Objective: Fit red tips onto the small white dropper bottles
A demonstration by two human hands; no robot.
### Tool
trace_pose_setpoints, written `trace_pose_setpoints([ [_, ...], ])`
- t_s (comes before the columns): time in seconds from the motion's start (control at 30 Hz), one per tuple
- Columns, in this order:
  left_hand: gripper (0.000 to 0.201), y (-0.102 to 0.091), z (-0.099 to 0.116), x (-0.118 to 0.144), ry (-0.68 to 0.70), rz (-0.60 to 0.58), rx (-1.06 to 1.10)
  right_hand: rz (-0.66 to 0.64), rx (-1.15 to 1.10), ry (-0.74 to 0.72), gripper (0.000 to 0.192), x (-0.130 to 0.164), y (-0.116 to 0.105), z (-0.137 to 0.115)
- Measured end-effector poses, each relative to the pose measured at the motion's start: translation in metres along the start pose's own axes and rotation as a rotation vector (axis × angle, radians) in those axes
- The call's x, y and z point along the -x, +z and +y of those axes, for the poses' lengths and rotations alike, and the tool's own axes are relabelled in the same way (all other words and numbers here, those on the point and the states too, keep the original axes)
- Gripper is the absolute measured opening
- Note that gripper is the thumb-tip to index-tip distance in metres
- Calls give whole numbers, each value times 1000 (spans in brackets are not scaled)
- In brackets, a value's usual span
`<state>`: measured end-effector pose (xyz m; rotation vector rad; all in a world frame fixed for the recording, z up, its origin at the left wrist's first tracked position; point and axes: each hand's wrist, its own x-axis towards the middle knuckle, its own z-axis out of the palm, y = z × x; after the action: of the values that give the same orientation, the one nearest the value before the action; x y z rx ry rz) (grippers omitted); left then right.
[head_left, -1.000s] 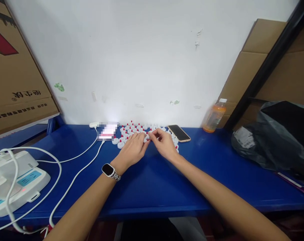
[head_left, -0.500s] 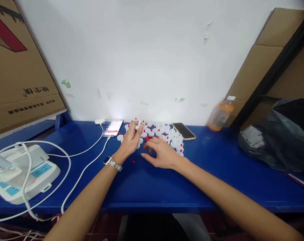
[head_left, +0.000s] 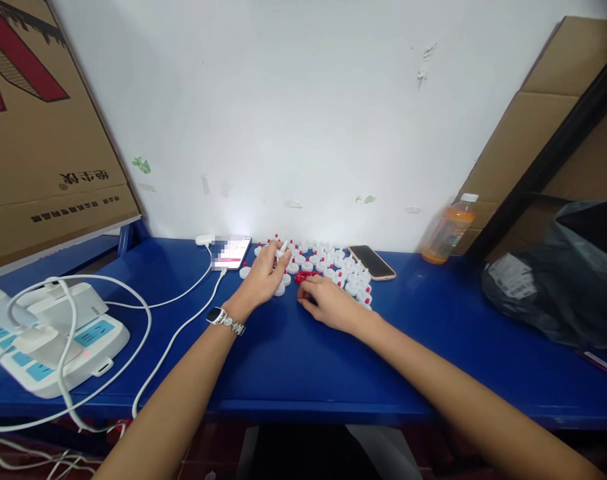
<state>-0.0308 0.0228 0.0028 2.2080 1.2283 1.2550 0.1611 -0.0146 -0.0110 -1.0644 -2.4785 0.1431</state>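
Head view: my left hand (head_left: 259,283) pinches 1 white cap (head_left: 282,251) at the fingertips, over the white caps (head_left: 333,261) spread on the blue table (head_left: 293,360). My right hand (head_left: 328,303) lies fingers curled on the red plugs (head_left: 303,276); grip unclear. Phone (head_left: 372,262) just right of the caps.

left hand (head_left: 261,281): covers some small white caps with red tips (head_left: 328,263); what its fingertips pinch is too small to tell.
lit phone screen (head_left: 232,251): blurred, unreadable.
brown cardboard box (head_left: 38,143): cut off by left edge.
black plastic bag (head_left: 563,273): cut off at right edge.
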Motion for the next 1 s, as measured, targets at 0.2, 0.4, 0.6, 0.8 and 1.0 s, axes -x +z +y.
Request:
trace_pose_setpoints([
  [0.2, 31, 4, 5, 3, 82, -64, -158, 11, 41, 40, 8, 8, -18, 17],
  [0.4, 31, 12, 21, 9, 168, -130, -280, 439, -615, 327, 16, -4, -21, 18],
  [0.6, 27, 23, 35, 13, 247, -164, -393, 676, -966, 417, 32, -15, -14, 14],
  [0.8, 22, 28, 43, 14, 300, -137, -512, 758, -929, 453, 38, -16, -11, 8],
  [1.0, 22, 29, 48, 16, 313, -127, -616, 796, -914, 440, 40, -17, -9, 7],
])
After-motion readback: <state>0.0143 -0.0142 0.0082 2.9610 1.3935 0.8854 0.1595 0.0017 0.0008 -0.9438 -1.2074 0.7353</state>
